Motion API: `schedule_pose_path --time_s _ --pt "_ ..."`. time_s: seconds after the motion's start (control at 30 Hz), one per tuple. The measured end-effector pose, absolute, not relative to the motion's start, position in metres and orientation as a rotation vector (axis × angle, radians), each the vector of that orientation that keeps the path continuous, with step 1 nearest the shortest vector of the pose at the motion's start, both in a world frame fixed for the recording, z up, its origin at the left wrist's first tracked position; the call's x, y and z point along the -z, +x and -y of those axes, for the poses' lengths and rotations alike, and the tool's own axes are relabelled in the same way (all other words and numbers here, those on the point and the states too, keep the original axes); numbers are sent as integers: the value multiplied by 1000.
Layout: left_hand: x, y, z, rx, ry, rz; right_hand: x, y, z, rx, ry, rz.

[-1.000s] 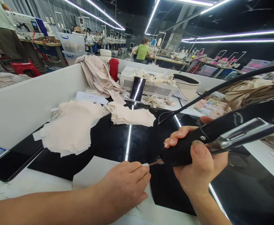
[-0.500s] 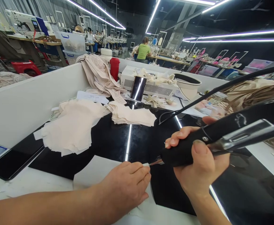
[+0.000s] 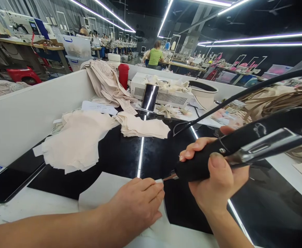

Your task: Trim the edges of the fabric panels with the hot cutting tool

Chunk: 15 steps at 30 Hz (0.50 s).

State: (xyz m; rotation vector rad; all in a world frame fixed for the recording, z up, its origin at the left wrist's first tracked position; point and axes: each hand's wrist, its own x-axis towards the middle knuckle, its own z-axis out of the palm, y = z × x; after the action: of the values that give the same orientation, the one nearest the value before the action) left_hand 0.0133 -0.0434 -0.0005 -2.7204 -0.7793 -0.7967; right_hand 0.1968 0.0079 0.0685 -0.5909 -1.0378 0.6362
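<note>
My left hand (image 3: pixel 138 203) is closed over the edge of a pale sheet-like piece (image 3: pixel 109 186), fingers pressed together. The piece looks like fabric and lies partly on the glossy black board (image 3: pixel 122 155). In my right hand (image 3: pixel 218 175) is a thick black corded hand tool (image 3: pixel 239 144) with a silver lever along its side. Its narrow copper-coloured tip (image 3: pixel 170 177) points left and meets, or nearly meets, a small white bit at my left fingertips. Whether they touch, I cannot tell. Behind my hands lie a pale fabric pile (image 3: pixel 73 141) and a smaller stack (image 3: pixel 143 125).
A dark phone-like slab (image 3: pixel 13 179) lies at left. Draped beige fabric (image 3: pixel 107 82), a red container (image 3: pixel 123 75) and a vented white box (image 3: pixel 163 91) stand at the back. The tool's black cable (image 3: pixel 233 100) arcs across the right. A person in green (image 3: pixel 154 57) sits far off.
The camera view has shifted slightly, so everything sits a little further left. Both hands keep nearly the same pose and grip. Clothing at the upper left edge has gone out of view.
</note>
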Motion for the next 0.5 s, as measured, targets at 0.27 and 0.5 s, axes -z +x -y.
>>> schedule_pose_path --time_s 0.27,0.5 --pt "3 13 43 717 -2733 762 -67 195 -7 -611 -633 1051" --pt "9 14 43 778 -2713 748 -68 191 -8 -636 -616 1016"
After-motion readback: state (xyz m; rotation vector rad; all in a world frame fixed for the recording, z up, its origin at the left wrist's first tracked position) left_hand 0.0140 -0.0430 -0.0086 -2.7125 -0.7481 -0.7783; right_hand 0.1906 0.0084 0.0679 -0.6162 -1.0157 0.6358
